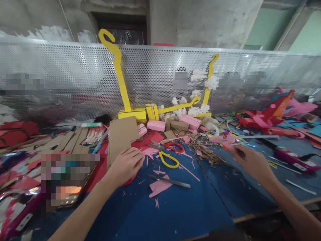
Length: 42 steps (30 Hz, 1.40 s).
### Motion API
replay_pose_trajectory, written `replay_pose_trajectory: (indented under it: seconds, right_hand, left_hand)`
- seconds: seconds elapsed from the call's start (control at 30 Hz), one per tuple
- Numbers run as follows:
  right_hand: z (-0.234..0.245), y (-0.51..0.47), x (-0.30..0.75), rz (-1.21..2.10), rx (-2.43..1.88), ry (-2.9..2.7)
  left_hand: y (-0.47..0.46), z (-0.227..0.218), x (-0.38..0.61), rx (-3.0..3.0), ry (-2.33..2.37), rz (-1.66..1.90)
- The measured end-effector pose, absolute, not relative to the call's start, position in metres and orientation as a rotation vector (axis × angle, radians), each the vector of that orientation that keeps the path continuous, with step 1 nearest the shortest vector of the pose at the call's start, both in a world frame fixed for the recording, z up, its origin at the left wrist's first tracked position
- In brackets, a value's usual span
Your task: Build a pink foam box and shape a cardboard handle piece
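Observation:
My left hand [127, 164] rests over red paper at the lower edge of a folded brown cardboard piece [121, 135]; its fingers are loosely bent, and I see nothing gripped in them. Out to the right, my right hand [250, 164] has its fingertips pinched together at a pink paper scrap [227, 139]. Between the hands lie open scissors [169, 160] with one yellow and one red handle. Closer to me, a thin dark blade [170, 181] lies across a pink paper piece [158, 188].
Yellow hooked paper shapes [122, 83] stand against the perforated metal screen [155, 70]. Small pink boxes [155, 125] and white fluff sit before them. Purple glue guns [293, 160] lie at both sides. A phone-like device [72, 197] is at left. A seam crosses the blue table [185, 214].

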State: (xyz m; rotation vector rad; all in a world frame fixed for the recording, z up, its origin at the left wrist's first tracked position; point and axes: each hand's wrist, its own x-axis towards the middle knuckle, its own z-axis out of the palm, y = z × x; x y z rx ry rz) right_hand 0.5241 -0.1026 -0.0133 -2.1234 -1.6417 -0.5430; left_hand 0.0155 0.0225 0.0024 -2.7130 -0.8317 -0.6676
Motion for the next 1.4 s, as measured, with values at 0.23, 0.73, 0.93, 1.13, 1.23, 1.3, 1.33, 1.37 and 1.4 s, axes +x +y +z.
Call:
replay_pose_trajectory:
  seconds: [0.23,0.73,0.93,1.13,1.23,1.3,1.33,1.37,1.4]
  right_hand:
    - [-0.0169,-0.1008,0.5291,-0.550,-2.119,-1.658]
    - [-0.0160,-0.0938,0.5338,-0.498,-2.093,-1.788]
    - [-0.0186,-0.0959,0.5340,-0.470,-2.087,-1.769]
    - [-0.0137,-0.0998,0.5327,-0.496,-2.143,-1.614]
    - [-0.0106,-0.0999,0.5308,-0.486,-2.164,-1.593]
    - [-0.0101,-0.0995,0.5285,-0.466,-2.174,-1.602]
    - [-0.0104,-0.0992,0.5273,-0.450,-2.179,-1.613]
    - [-0.0109,-0.0991,0.5260,-0.432,-2.185,-1.624]
    - [-0.0115,-0.0990,0.5250,-0.413,-2.192,-1.632]
  left_hand:
    - [0.0220,0.0039,0.0163,-2.726,-0.839,-0.658]
    - [0.0236,0.0011,0.0143,-2.733,-0.830,-0.674]
    - [0.0235,0.0015,0.0142,-2.734,-0.832,-0.672]
    - [0.0244,0.0004,0.0143,-2.730,-0.836,-0.656]
    - [0.0251,-0.0009,0.0139,-2.730,-0.834,-0.657]
    - [0.0254,-0.0015,0.0135,-2.730,-0.827,-0.664]
    - [0.0255,-0.0016,0.0134,-2.730,-0.827,-0.666]
    - [0.0256,-0.0017,0.0133,-2.732,-0.828,-0.666]
    - [0.0257,-0.0017,0.0132,-2.734,-0.831,-0.664]
